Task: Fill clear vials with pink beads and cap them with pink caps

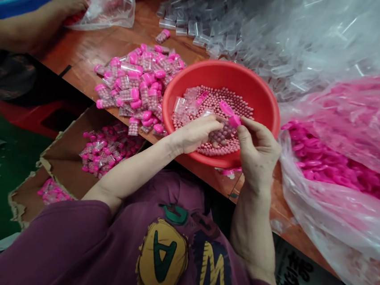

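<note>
Over a red basin point(269, 114) of pink beads point(219, 152), my left hand point(197, 133) is closed round a small clear bottle point(223, 133) that appears filled with beads. Thumb and fingers of my right hand point(259, 151) pinch a bright pink cap point(235, 121) at the bottle's mouth. I cannot tell whether the cap is fully seated. Another pink piece point(226, 108) shows just behind it. Clear bottles point(180, 105) lie on the beads at the basin's left side, partly behind my left hand.
Left of the basin is a pile of pink-capped bottles point(138, 81). More fill a cardboard box point(63, 152) below the table edge. Loose clear bottles point(217, 33) spread behind; a plastic bag point(292, 192) of pink caps lies right. Another person's hand point(70, 4) reaches a bag at upper left.
</note>
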Motion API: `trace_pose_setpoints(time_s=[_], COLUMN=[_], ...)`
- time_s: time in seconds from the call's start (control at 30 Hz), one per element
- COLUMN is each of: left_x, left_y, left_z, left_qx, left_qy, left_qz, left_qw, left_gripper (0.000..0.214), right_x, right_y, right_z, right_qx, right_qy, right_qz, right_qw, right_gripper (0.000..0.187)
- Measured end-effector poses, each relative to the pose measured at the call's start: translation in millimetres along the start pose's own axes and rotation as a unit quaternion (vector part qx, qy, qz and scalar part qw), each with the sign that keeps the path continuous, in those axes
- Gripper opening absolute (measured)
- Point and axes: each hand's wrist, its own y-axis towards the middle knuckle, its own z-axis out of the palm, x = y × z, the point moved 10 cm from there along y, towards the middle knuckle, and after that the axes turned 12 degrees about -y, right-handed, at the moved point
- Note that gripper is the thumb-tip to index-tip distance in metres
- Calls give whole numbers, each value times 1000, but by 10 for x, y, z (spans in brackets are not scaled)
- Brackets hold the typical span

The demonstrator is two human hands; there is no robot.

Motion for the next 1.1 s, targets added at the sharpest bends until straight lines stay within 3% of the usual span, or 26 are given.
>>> trace_pose_setpoints(time_s=[0.23,0.37,0.5,0.6,0.77,1.0,1.1], left_x=[10,-20,-31,-62,-54,-30,-56], left_y=[-23,-34,-56,-64,-54,-67,-72], left_z=[16,-1,11,62,25,-40,-27], left_qx=[2,-20,-33,-12,-23,-47,-37], left_qy=[21,7,-18,-42,-41,-6,1], left_qz=[-9,-15,-35,-23,2,-3,9], left_qw=[1000,1000,999,999,999,999,999], left_gripper=[19,14,21,23,13,2,8], right_x=[183,150,-85,-172,-10,171,217], right_y=[63,112,121,93,89,62,26], right_z=[-47,-91,-147,-85,54,77,33], right_qx=[54,4,-53,-36,19,10,-18], right_qy=[-30,-116,-67,-11,31,4,-17], right_qz=[-83,-136,-55,15,3,-51,-65], right_qw=[995,984,995,999,999,999,998], right_gripper=[15,16,25,31,27,17,17])
